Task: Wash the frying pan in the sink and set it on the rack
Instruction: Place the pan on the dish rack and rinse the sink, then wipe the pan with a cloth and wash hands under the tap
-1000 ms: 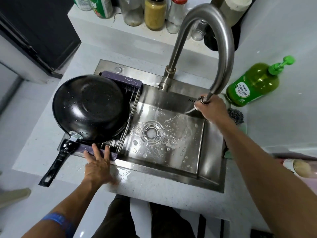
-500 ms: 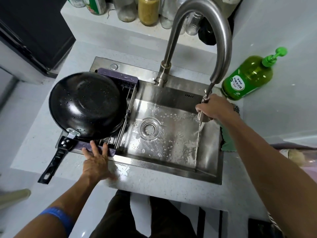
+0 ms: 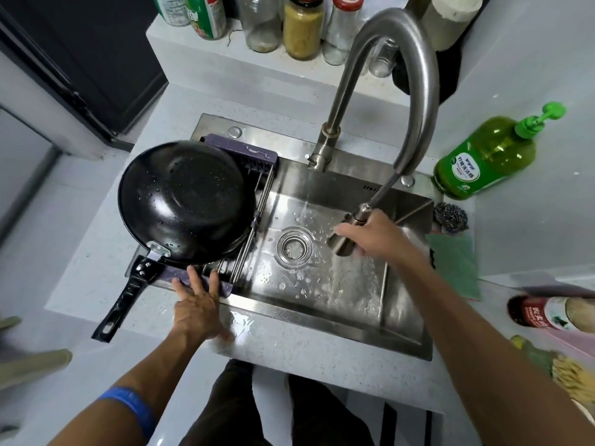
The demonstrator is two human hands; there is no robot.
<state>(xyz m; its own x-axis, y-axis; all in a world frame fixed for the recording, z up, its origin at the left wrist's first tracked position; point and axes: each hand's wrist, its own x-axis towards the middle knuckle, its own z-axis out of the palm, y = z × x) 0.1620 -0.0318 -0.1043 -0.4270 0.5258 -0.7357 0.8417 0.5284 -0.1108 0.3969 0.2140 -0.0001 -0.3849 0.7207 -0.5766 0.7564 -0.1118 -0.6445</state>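
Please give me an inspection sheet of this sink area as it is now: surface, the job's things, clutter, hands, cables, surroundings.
Surface: grey counter, wet patch by the sink's front edge.
Job's things: frying pan lies upside down on the rack at the sink's left side, handle out over the counter; droplets on it.
Clutter: green soap bottle, steel scourer, green cloth; jars on the back ledge.
Hands: left hand rests flat on the rack's front edge; right hand holds the pulled-out spray head over the basin.
Cables: nothing seen; only the faucet hose.
Surroundings: red-labelled bottle at the right; dark cabinet at the back left.
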